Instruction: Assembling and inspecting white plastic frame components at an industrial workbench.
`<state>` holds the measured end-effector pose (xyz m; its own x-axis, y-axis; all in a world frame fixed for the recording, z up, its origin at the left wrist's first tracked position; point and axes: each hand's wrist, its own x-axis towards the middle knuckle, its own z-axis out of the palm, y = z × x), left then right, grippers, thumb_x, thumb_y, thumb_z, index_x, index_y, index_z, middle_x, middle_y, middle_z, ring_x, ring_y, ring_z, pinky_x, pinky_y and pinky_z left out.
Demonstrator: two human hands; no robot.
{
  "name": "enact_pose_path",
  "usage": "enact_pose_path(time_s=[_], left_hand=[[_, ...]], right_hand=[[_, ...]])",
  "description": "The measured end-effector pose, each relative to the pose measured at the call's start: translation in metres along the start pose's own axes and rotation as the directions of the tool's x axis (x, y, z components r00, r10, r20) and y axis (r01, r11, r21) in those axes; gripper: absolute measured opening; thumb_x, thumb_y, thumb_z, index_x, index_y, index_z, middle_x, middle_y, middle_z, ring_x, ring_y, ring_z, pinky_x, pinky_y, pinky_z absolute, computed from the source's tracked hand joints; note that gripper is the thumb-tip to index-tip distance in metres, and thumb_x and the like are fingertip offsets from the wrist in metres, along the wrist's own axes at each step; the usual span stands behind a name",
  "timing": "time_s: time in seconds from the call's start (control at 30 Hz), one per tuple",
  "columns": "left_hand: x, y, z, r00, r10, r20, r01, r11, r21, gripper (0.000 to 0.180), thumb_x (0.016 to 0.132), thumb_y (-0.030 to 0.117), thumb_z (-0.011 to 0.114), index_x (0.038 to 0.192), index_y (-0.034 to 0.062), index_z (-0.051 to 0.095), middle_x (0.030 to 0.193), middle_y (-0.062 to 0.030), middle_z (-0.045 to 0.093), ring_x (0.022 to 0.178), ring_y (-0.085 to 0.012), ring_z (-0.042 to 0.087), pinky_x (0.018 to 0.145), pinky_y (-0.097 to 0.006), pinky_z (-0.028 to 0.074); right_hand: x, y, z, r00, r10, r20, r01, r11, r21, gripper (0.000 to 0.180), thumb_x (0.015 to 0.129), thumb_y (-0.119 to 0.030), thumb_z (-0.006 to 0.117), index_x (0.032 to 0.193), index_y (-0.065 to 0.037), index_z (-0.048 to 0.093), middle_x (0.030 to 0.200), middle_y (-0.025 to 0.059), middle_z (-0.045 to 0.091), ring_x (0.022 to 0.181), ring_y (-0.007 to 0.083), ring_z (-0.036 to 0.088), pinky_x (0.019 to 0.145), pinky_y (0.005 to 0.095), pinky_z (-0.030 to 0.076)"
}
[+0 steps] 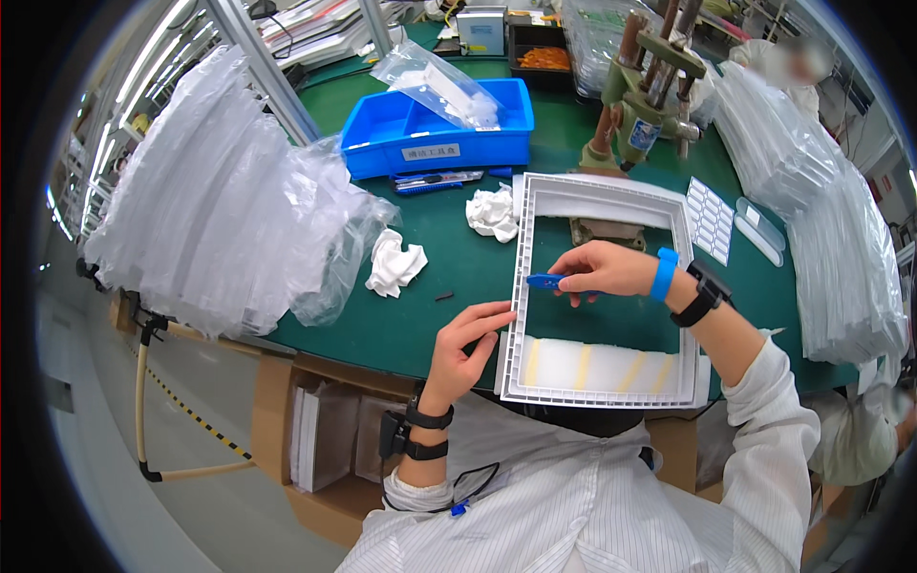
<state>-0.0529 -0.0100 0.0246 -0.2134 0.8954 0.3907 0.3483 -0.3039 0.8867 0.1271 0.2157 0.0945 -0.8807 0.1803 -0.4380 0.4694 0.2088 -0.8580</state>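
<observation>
While the left hand [463,350] gripped the white frame [602,196] at its 9 o'clock edge, the right hand [607,270] pinched a blue tool [546,282], its long axis pointing toward 9 o'clock, over the green surface [458,277].

Pretty typical factory bench setup: a workbench with a green mat top [458,286] and brown cardboard-coloured panels under its front edge [315,449]. The floor [115,458] is plain pale grey with a yellow-and-black striped line [196,417] running across it. Grey metal frame posts [258,62] rise at the back left, with shelving behind them holding stacked flat stuff. Bright strip lights [143,67] glare along the upper left. A tan hose on a black stand [143,401] hangs off the bench's left corner
</observation>
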Motion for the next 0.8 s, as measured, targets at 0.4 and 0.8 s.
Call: enact_pose_path(time_s=[0.4,0.8], left_hand=[[0.001,-0.007,0.001,1.0,-0.01,-0.003,0.01,1.0,-0.015,0.037,0.084,-0.011,0.054,0.116,0.0009,0.069,0.12,-0.0152,0.067,0.108,-0.0261,0.065,0.091,-0.031,0.05],[-0.003,-0.008,0.001,0.999,-0.045,-0.013,0.045,0.998,-0.045,0.036,0.085,-0.011,0.053,0.116,-0.0013,0.068,0.119,-0.016,0.067,0.108,-0.0253,0.065,0.092,-0.03,0.048]], right_hand=[[-0.036,-0.018,-0.008,0.713,0.43,0.554,-0.149,0.865,-0.48,0.032,0.09,-0.022,0.066,0.114,-0.002,0.068,0.1,0.0035,0.073,0.088,0.0108,0.07,0.087,0.0289,0.048],[-0.041,-0.009,0.0,0.711,0.386,0.588,-0.123,0.891,-0.437,0.031,0.093,-0.021,0.064,0.117,-0.001,0.069,0.102,0.0053,0.073,0.089,0.0127,0.071,0.087,0.0292,0.05]])
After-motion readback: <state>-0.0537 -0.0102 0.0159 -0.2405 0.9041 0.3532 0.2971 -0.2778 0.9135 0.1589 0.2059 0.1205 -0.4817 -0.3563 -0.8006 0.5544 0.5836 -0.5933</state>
